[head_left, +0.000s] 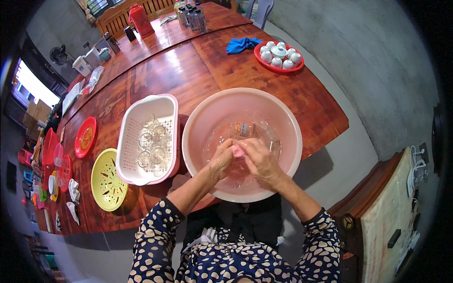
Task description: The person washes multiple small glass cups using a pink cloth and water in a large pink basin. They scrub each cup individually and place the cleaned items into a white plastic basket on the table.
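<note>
A large pink basin (293, 141) of water stands at the table's near edge, in front of me. Over it my left hand (222, 159) and my right hand (260, 163) come together, both closed on a small pink cloth (239, 151) that bunches out between the fingers. Clear glassware (270, 137) lies in the water just beyond my hands, one piece with a coloured label; its exact shape is blurred by the water. To the left of the basin, a white basket (123, 155) with a pink outer tub holds several clear glasses (157, 154).
A yellow colander (96, 181) and a red plate (81, 147) sit farther left. Toward the far right are a red tray (288, 70) of white cups and a blue cloth (241, 45). A red thermos (140, 20) and several bottles (195, 20) stand at the back.
</note>
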A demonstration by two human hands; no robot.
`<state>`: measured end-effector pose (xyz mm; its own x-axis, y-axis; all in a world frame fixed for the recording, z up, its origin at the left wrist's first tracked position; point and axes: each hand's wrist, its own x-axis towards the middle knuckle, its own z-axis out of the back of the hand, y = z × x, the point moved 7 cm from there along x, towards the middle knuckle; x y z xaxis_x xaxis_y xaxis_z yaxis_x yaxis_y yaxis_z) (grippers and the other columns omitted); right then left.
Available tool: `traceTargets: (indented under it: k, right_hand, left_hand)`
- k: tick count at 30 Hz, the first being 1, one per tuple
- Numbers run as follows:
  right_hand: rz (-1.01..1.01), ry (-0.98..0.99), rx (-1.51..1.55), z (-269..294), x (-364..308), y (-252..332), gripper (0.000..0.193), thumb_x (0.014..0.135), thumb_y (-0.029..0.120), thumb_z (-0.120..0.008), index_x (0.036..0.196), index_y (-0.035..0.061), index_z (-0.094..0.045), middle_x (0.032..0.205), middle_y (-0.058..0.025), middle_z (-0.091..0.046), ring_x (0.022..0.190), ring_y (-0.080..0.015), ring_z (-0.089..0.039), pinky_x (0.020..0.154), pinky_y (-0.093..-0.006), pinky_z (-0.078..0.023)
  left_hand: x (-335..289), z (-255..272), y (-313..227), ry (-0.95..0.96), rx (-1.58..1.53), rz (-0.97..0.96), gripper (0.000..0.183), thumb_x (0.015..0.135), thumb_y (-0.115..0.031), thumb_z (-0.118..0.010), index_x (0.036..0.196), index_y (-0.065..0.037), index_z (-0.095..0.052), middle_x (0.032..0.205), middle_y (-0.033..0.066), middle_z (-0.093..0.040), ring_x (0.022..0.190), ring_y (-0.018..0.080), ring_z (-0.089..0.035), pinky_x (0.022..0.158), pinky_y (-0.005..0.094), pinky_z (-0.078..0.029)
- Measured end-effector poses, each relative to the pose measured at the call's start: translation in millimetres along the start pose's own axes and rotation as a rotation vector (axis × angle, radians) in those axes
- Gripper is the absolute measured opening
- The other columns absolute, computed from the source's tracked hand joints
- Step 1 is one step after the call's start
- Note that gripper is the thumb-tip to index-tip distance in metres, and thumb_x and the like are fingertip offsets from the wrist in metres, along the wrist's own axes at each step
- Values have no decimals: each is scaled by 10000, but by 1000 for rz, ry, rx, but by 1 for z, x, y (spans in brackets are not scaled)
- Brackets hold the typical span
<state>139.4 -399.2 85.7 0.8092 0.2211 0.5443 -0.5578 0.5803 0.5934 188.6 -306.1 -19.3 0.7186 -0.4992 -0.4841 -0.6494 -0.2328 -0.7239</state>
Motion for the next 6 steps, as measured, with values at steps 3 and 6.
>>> traceTargets:
  k: [3,6]
  right_hand:
    - [11,-6,-80,-17,0,-6,273,818,-16,-533,1085,2,-584,1044,-152,-550,948,-316,-522,845,-400,-454]
    - [-39,-1,-90,-18,10,-13,305,811,-14,-543,1110,26,-588,1042,-154,-547,925,-313,-522,840,-395,-450]
  left_hand:
    - [-8,1,-3,64,-41,-98,208,904,-132,-551,1091,-66,-485,1035,73,-542,934,191,-576,796,375,-538]
    - [-8,2,-5,156,-127,-229,241,884,-169,-594,1087,-89,-490,1027,55,-541,943,188,-572,898,387,-498]
